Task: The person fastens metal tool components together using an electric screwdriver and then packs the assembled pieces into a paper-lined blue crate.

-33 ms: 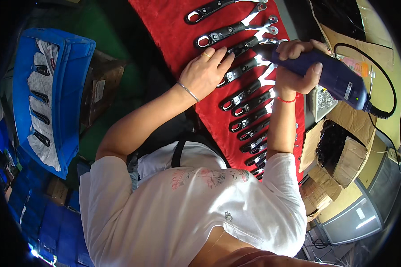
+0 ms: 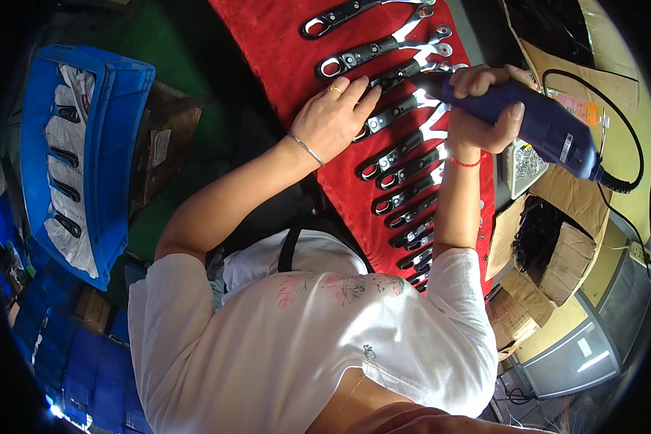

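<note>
A row of black-handled wrenches with shiny metal ring ends lies across a red cloth (image 2: 289, 79). My left hand (image 2: 334, 116) presses its fingers on the handle end of one wrench (image 2: 398, 74), holding it against the cloth. A dark blue corded electric screwdriver (image 2: 539, 123) is in my right hand (image 2: 488, 108), fingers and thumb wrapped round its body. Its dark nose slants down to the left, onto or just over that same wrench's handle; the exact contact is hidden. Another wrench (image 2: 394, 117) lies just nearer to me, below my left fingertips.
On the left stands a blue plastic crate (image 2: 116, 166) holding grey-white cloth and several black handles, beside a brown cardboard box (image 2: 170, 141). To the right are an open carton (image 2: 575, 260) of dark parts and a metal tray (image 2: 524, 170) of small pieces. The tool's black cable (image 2: 636, 137) loops at right.
</note>
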The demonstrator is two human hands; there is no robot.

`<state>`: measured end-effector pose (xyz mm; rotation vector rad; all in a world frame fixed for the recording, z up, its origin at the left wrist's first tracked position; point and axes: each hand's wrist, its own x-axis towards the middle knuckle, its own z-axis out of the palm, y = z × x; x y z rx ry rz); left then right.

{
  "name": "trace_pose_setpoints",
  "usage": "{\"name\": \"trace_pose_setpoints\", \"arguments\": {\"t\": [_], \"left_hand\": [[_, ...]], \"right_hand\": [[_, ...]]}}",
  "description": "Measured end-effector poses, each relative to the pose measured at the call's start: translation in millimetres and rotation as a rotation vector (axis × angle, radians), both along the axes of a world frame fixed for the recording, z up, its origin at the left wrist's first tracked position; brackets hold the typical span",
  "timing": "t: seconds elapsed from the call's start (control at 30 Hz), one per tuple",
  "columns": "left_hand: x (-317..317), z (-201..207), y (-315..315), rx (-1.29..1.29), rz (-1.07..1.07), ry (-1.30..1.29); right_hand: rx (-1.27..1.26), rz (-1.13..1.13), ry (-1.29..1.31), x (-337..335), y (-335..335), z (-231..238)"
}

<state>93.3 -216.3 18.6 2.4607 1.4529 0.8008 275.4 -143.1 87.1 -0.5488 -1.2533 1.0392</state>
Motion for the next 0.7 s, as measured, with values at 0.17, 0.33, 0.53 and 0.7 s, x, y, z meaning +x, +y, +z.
{"name": "trace_pose_setpoints", "arguments": {"t": [0.17, 0.33, 0.53, 0.7], "left_hand": [[2, 1, 1, -0.004, 0.002, 0.010], [1, -1, 1, -0.021, 0.002, -0.025], [3, 2, 1, -0.032, -0.008, -0.017], [4, 0, 0, -0.007, -0.001, 0.040]], "right_hand": [[0.011, -0.024, 0.003, -1, 1, 2], [0.002, 0.021, -0.047, -2, 3, 2], [0.027, 0.057, -0.095, -4, 2, 3], [-0.001, 0.051, -0.137, -10, 0, 2]]}}
